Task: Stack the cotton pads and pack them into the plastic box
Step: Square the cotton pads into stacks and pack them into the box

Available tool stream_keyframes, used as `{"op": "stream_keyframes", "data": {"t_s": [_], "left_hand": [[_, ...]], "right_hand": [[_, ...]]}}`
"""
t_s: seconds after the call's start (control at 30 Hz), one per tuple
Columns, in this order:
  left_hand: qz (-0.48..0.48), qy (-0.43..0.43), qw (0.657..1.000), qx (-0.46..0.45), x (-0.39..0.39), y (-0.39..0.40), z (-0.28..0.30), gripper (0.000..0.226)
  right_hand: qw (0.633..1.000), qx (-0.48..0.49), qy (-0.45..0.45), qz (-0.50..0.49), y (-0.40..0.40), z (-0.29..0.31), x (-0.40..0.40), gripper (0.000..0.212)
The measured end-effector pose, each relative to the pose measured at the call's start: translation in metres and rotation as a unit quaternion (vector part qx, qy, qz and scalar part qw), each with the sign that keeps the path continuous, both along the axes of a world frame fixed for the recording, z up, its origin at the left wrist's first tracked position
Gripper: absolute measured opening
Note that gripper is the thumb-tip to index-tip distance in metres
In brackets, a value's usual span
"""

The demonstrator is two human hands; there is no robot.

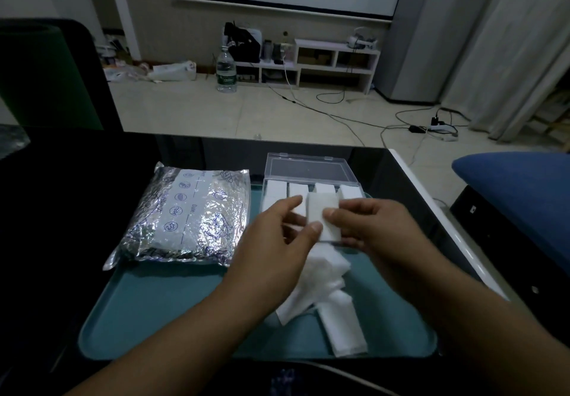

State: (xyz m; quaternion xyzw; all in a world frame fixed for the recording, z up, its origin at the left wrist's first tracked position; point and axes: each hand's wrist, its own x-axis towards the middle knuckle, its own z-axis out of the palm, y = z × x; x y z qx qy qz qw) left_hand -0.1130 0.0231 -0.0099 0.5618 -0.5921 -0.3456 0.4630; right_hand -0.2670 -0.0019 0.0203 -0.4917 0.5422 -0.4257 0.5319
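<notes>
Both hands hold a small white stack of cotton pads [322,215] just above the clear plastic box [308,167]. My left hand [277,244] pinches the stack's near left edge with thumb and fingers. My right hand [370,229] pinches its right side, thumb on top. The box stands with its lid tipped back, and several white pad stacks [274,190] fill its far row. Loose cotton pads [327,275] lie in a heap on the teal tray [172,309] below my hands, with one neat stack [344,324] nearer me.
A silver foil pouch [188,216] lies on the tray's left part. The tray sits on a black glass table whose white right edge [438,210] runs beside a blue seat [518,186]. Beyond the table are bare floor, cables and a water bottle [226,68].
</notes>
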Motion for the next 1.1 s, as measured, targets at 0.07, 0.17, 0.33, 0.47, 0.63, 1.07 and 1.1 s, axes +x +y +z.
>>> {"op": "stream_keyframes", "data": {"t_s": [0.07,0.17,0.33,0.47,0.63,1.07,1.1], "left_hand": [[0.004,-0.171,0.982,-0.081,0.000,-0.012,0.004,0.046],[-0.018,-0.313,0.935,-0.167,0.002,-0.033,0.005,0.039],[-0.098,-0.467,0.865,-0.157,-0.001,-0.053,-0.003,0.036],[-0.114,-0.509,0.844,-0.126,-0.002,-0.060,-0.012,0.031],[-0.123,-0.512,0.844,-0.102,-0.001,-0.066,-0.022,0.026],[-0.130,-0.549,0.812,-0.152,-0.007,-0.070,-0.037,0.021],[-0.131,-0.546,0.813,-0.156,-0.006,-0.069,-0.038,0.022]], "right_hand": [[0.999,0.024,0.041,-0.013,-0.020,0.007,-0.012,0.021],[0.992,0.055,0.105,-0.033,-0.046,0.005,-0.024,0.024],[0.977,0.102,0.180,-0.049,-0.075,-0.009,-0.019,0.032],[0.971,0.107,0.209,-0.054,-0.083,-0.018,-0.013,0.041],[0.947,0.078,0.309,-0.039,-0.085,-0.028,-0.007,0.029],[0.863,-0.053,0.499,-0.057,-0.079,-0.052,0.002,0.017],[0.862,-0.058,0.499,-0.059,-0.079,-0.052,0.001,0.017]]}}
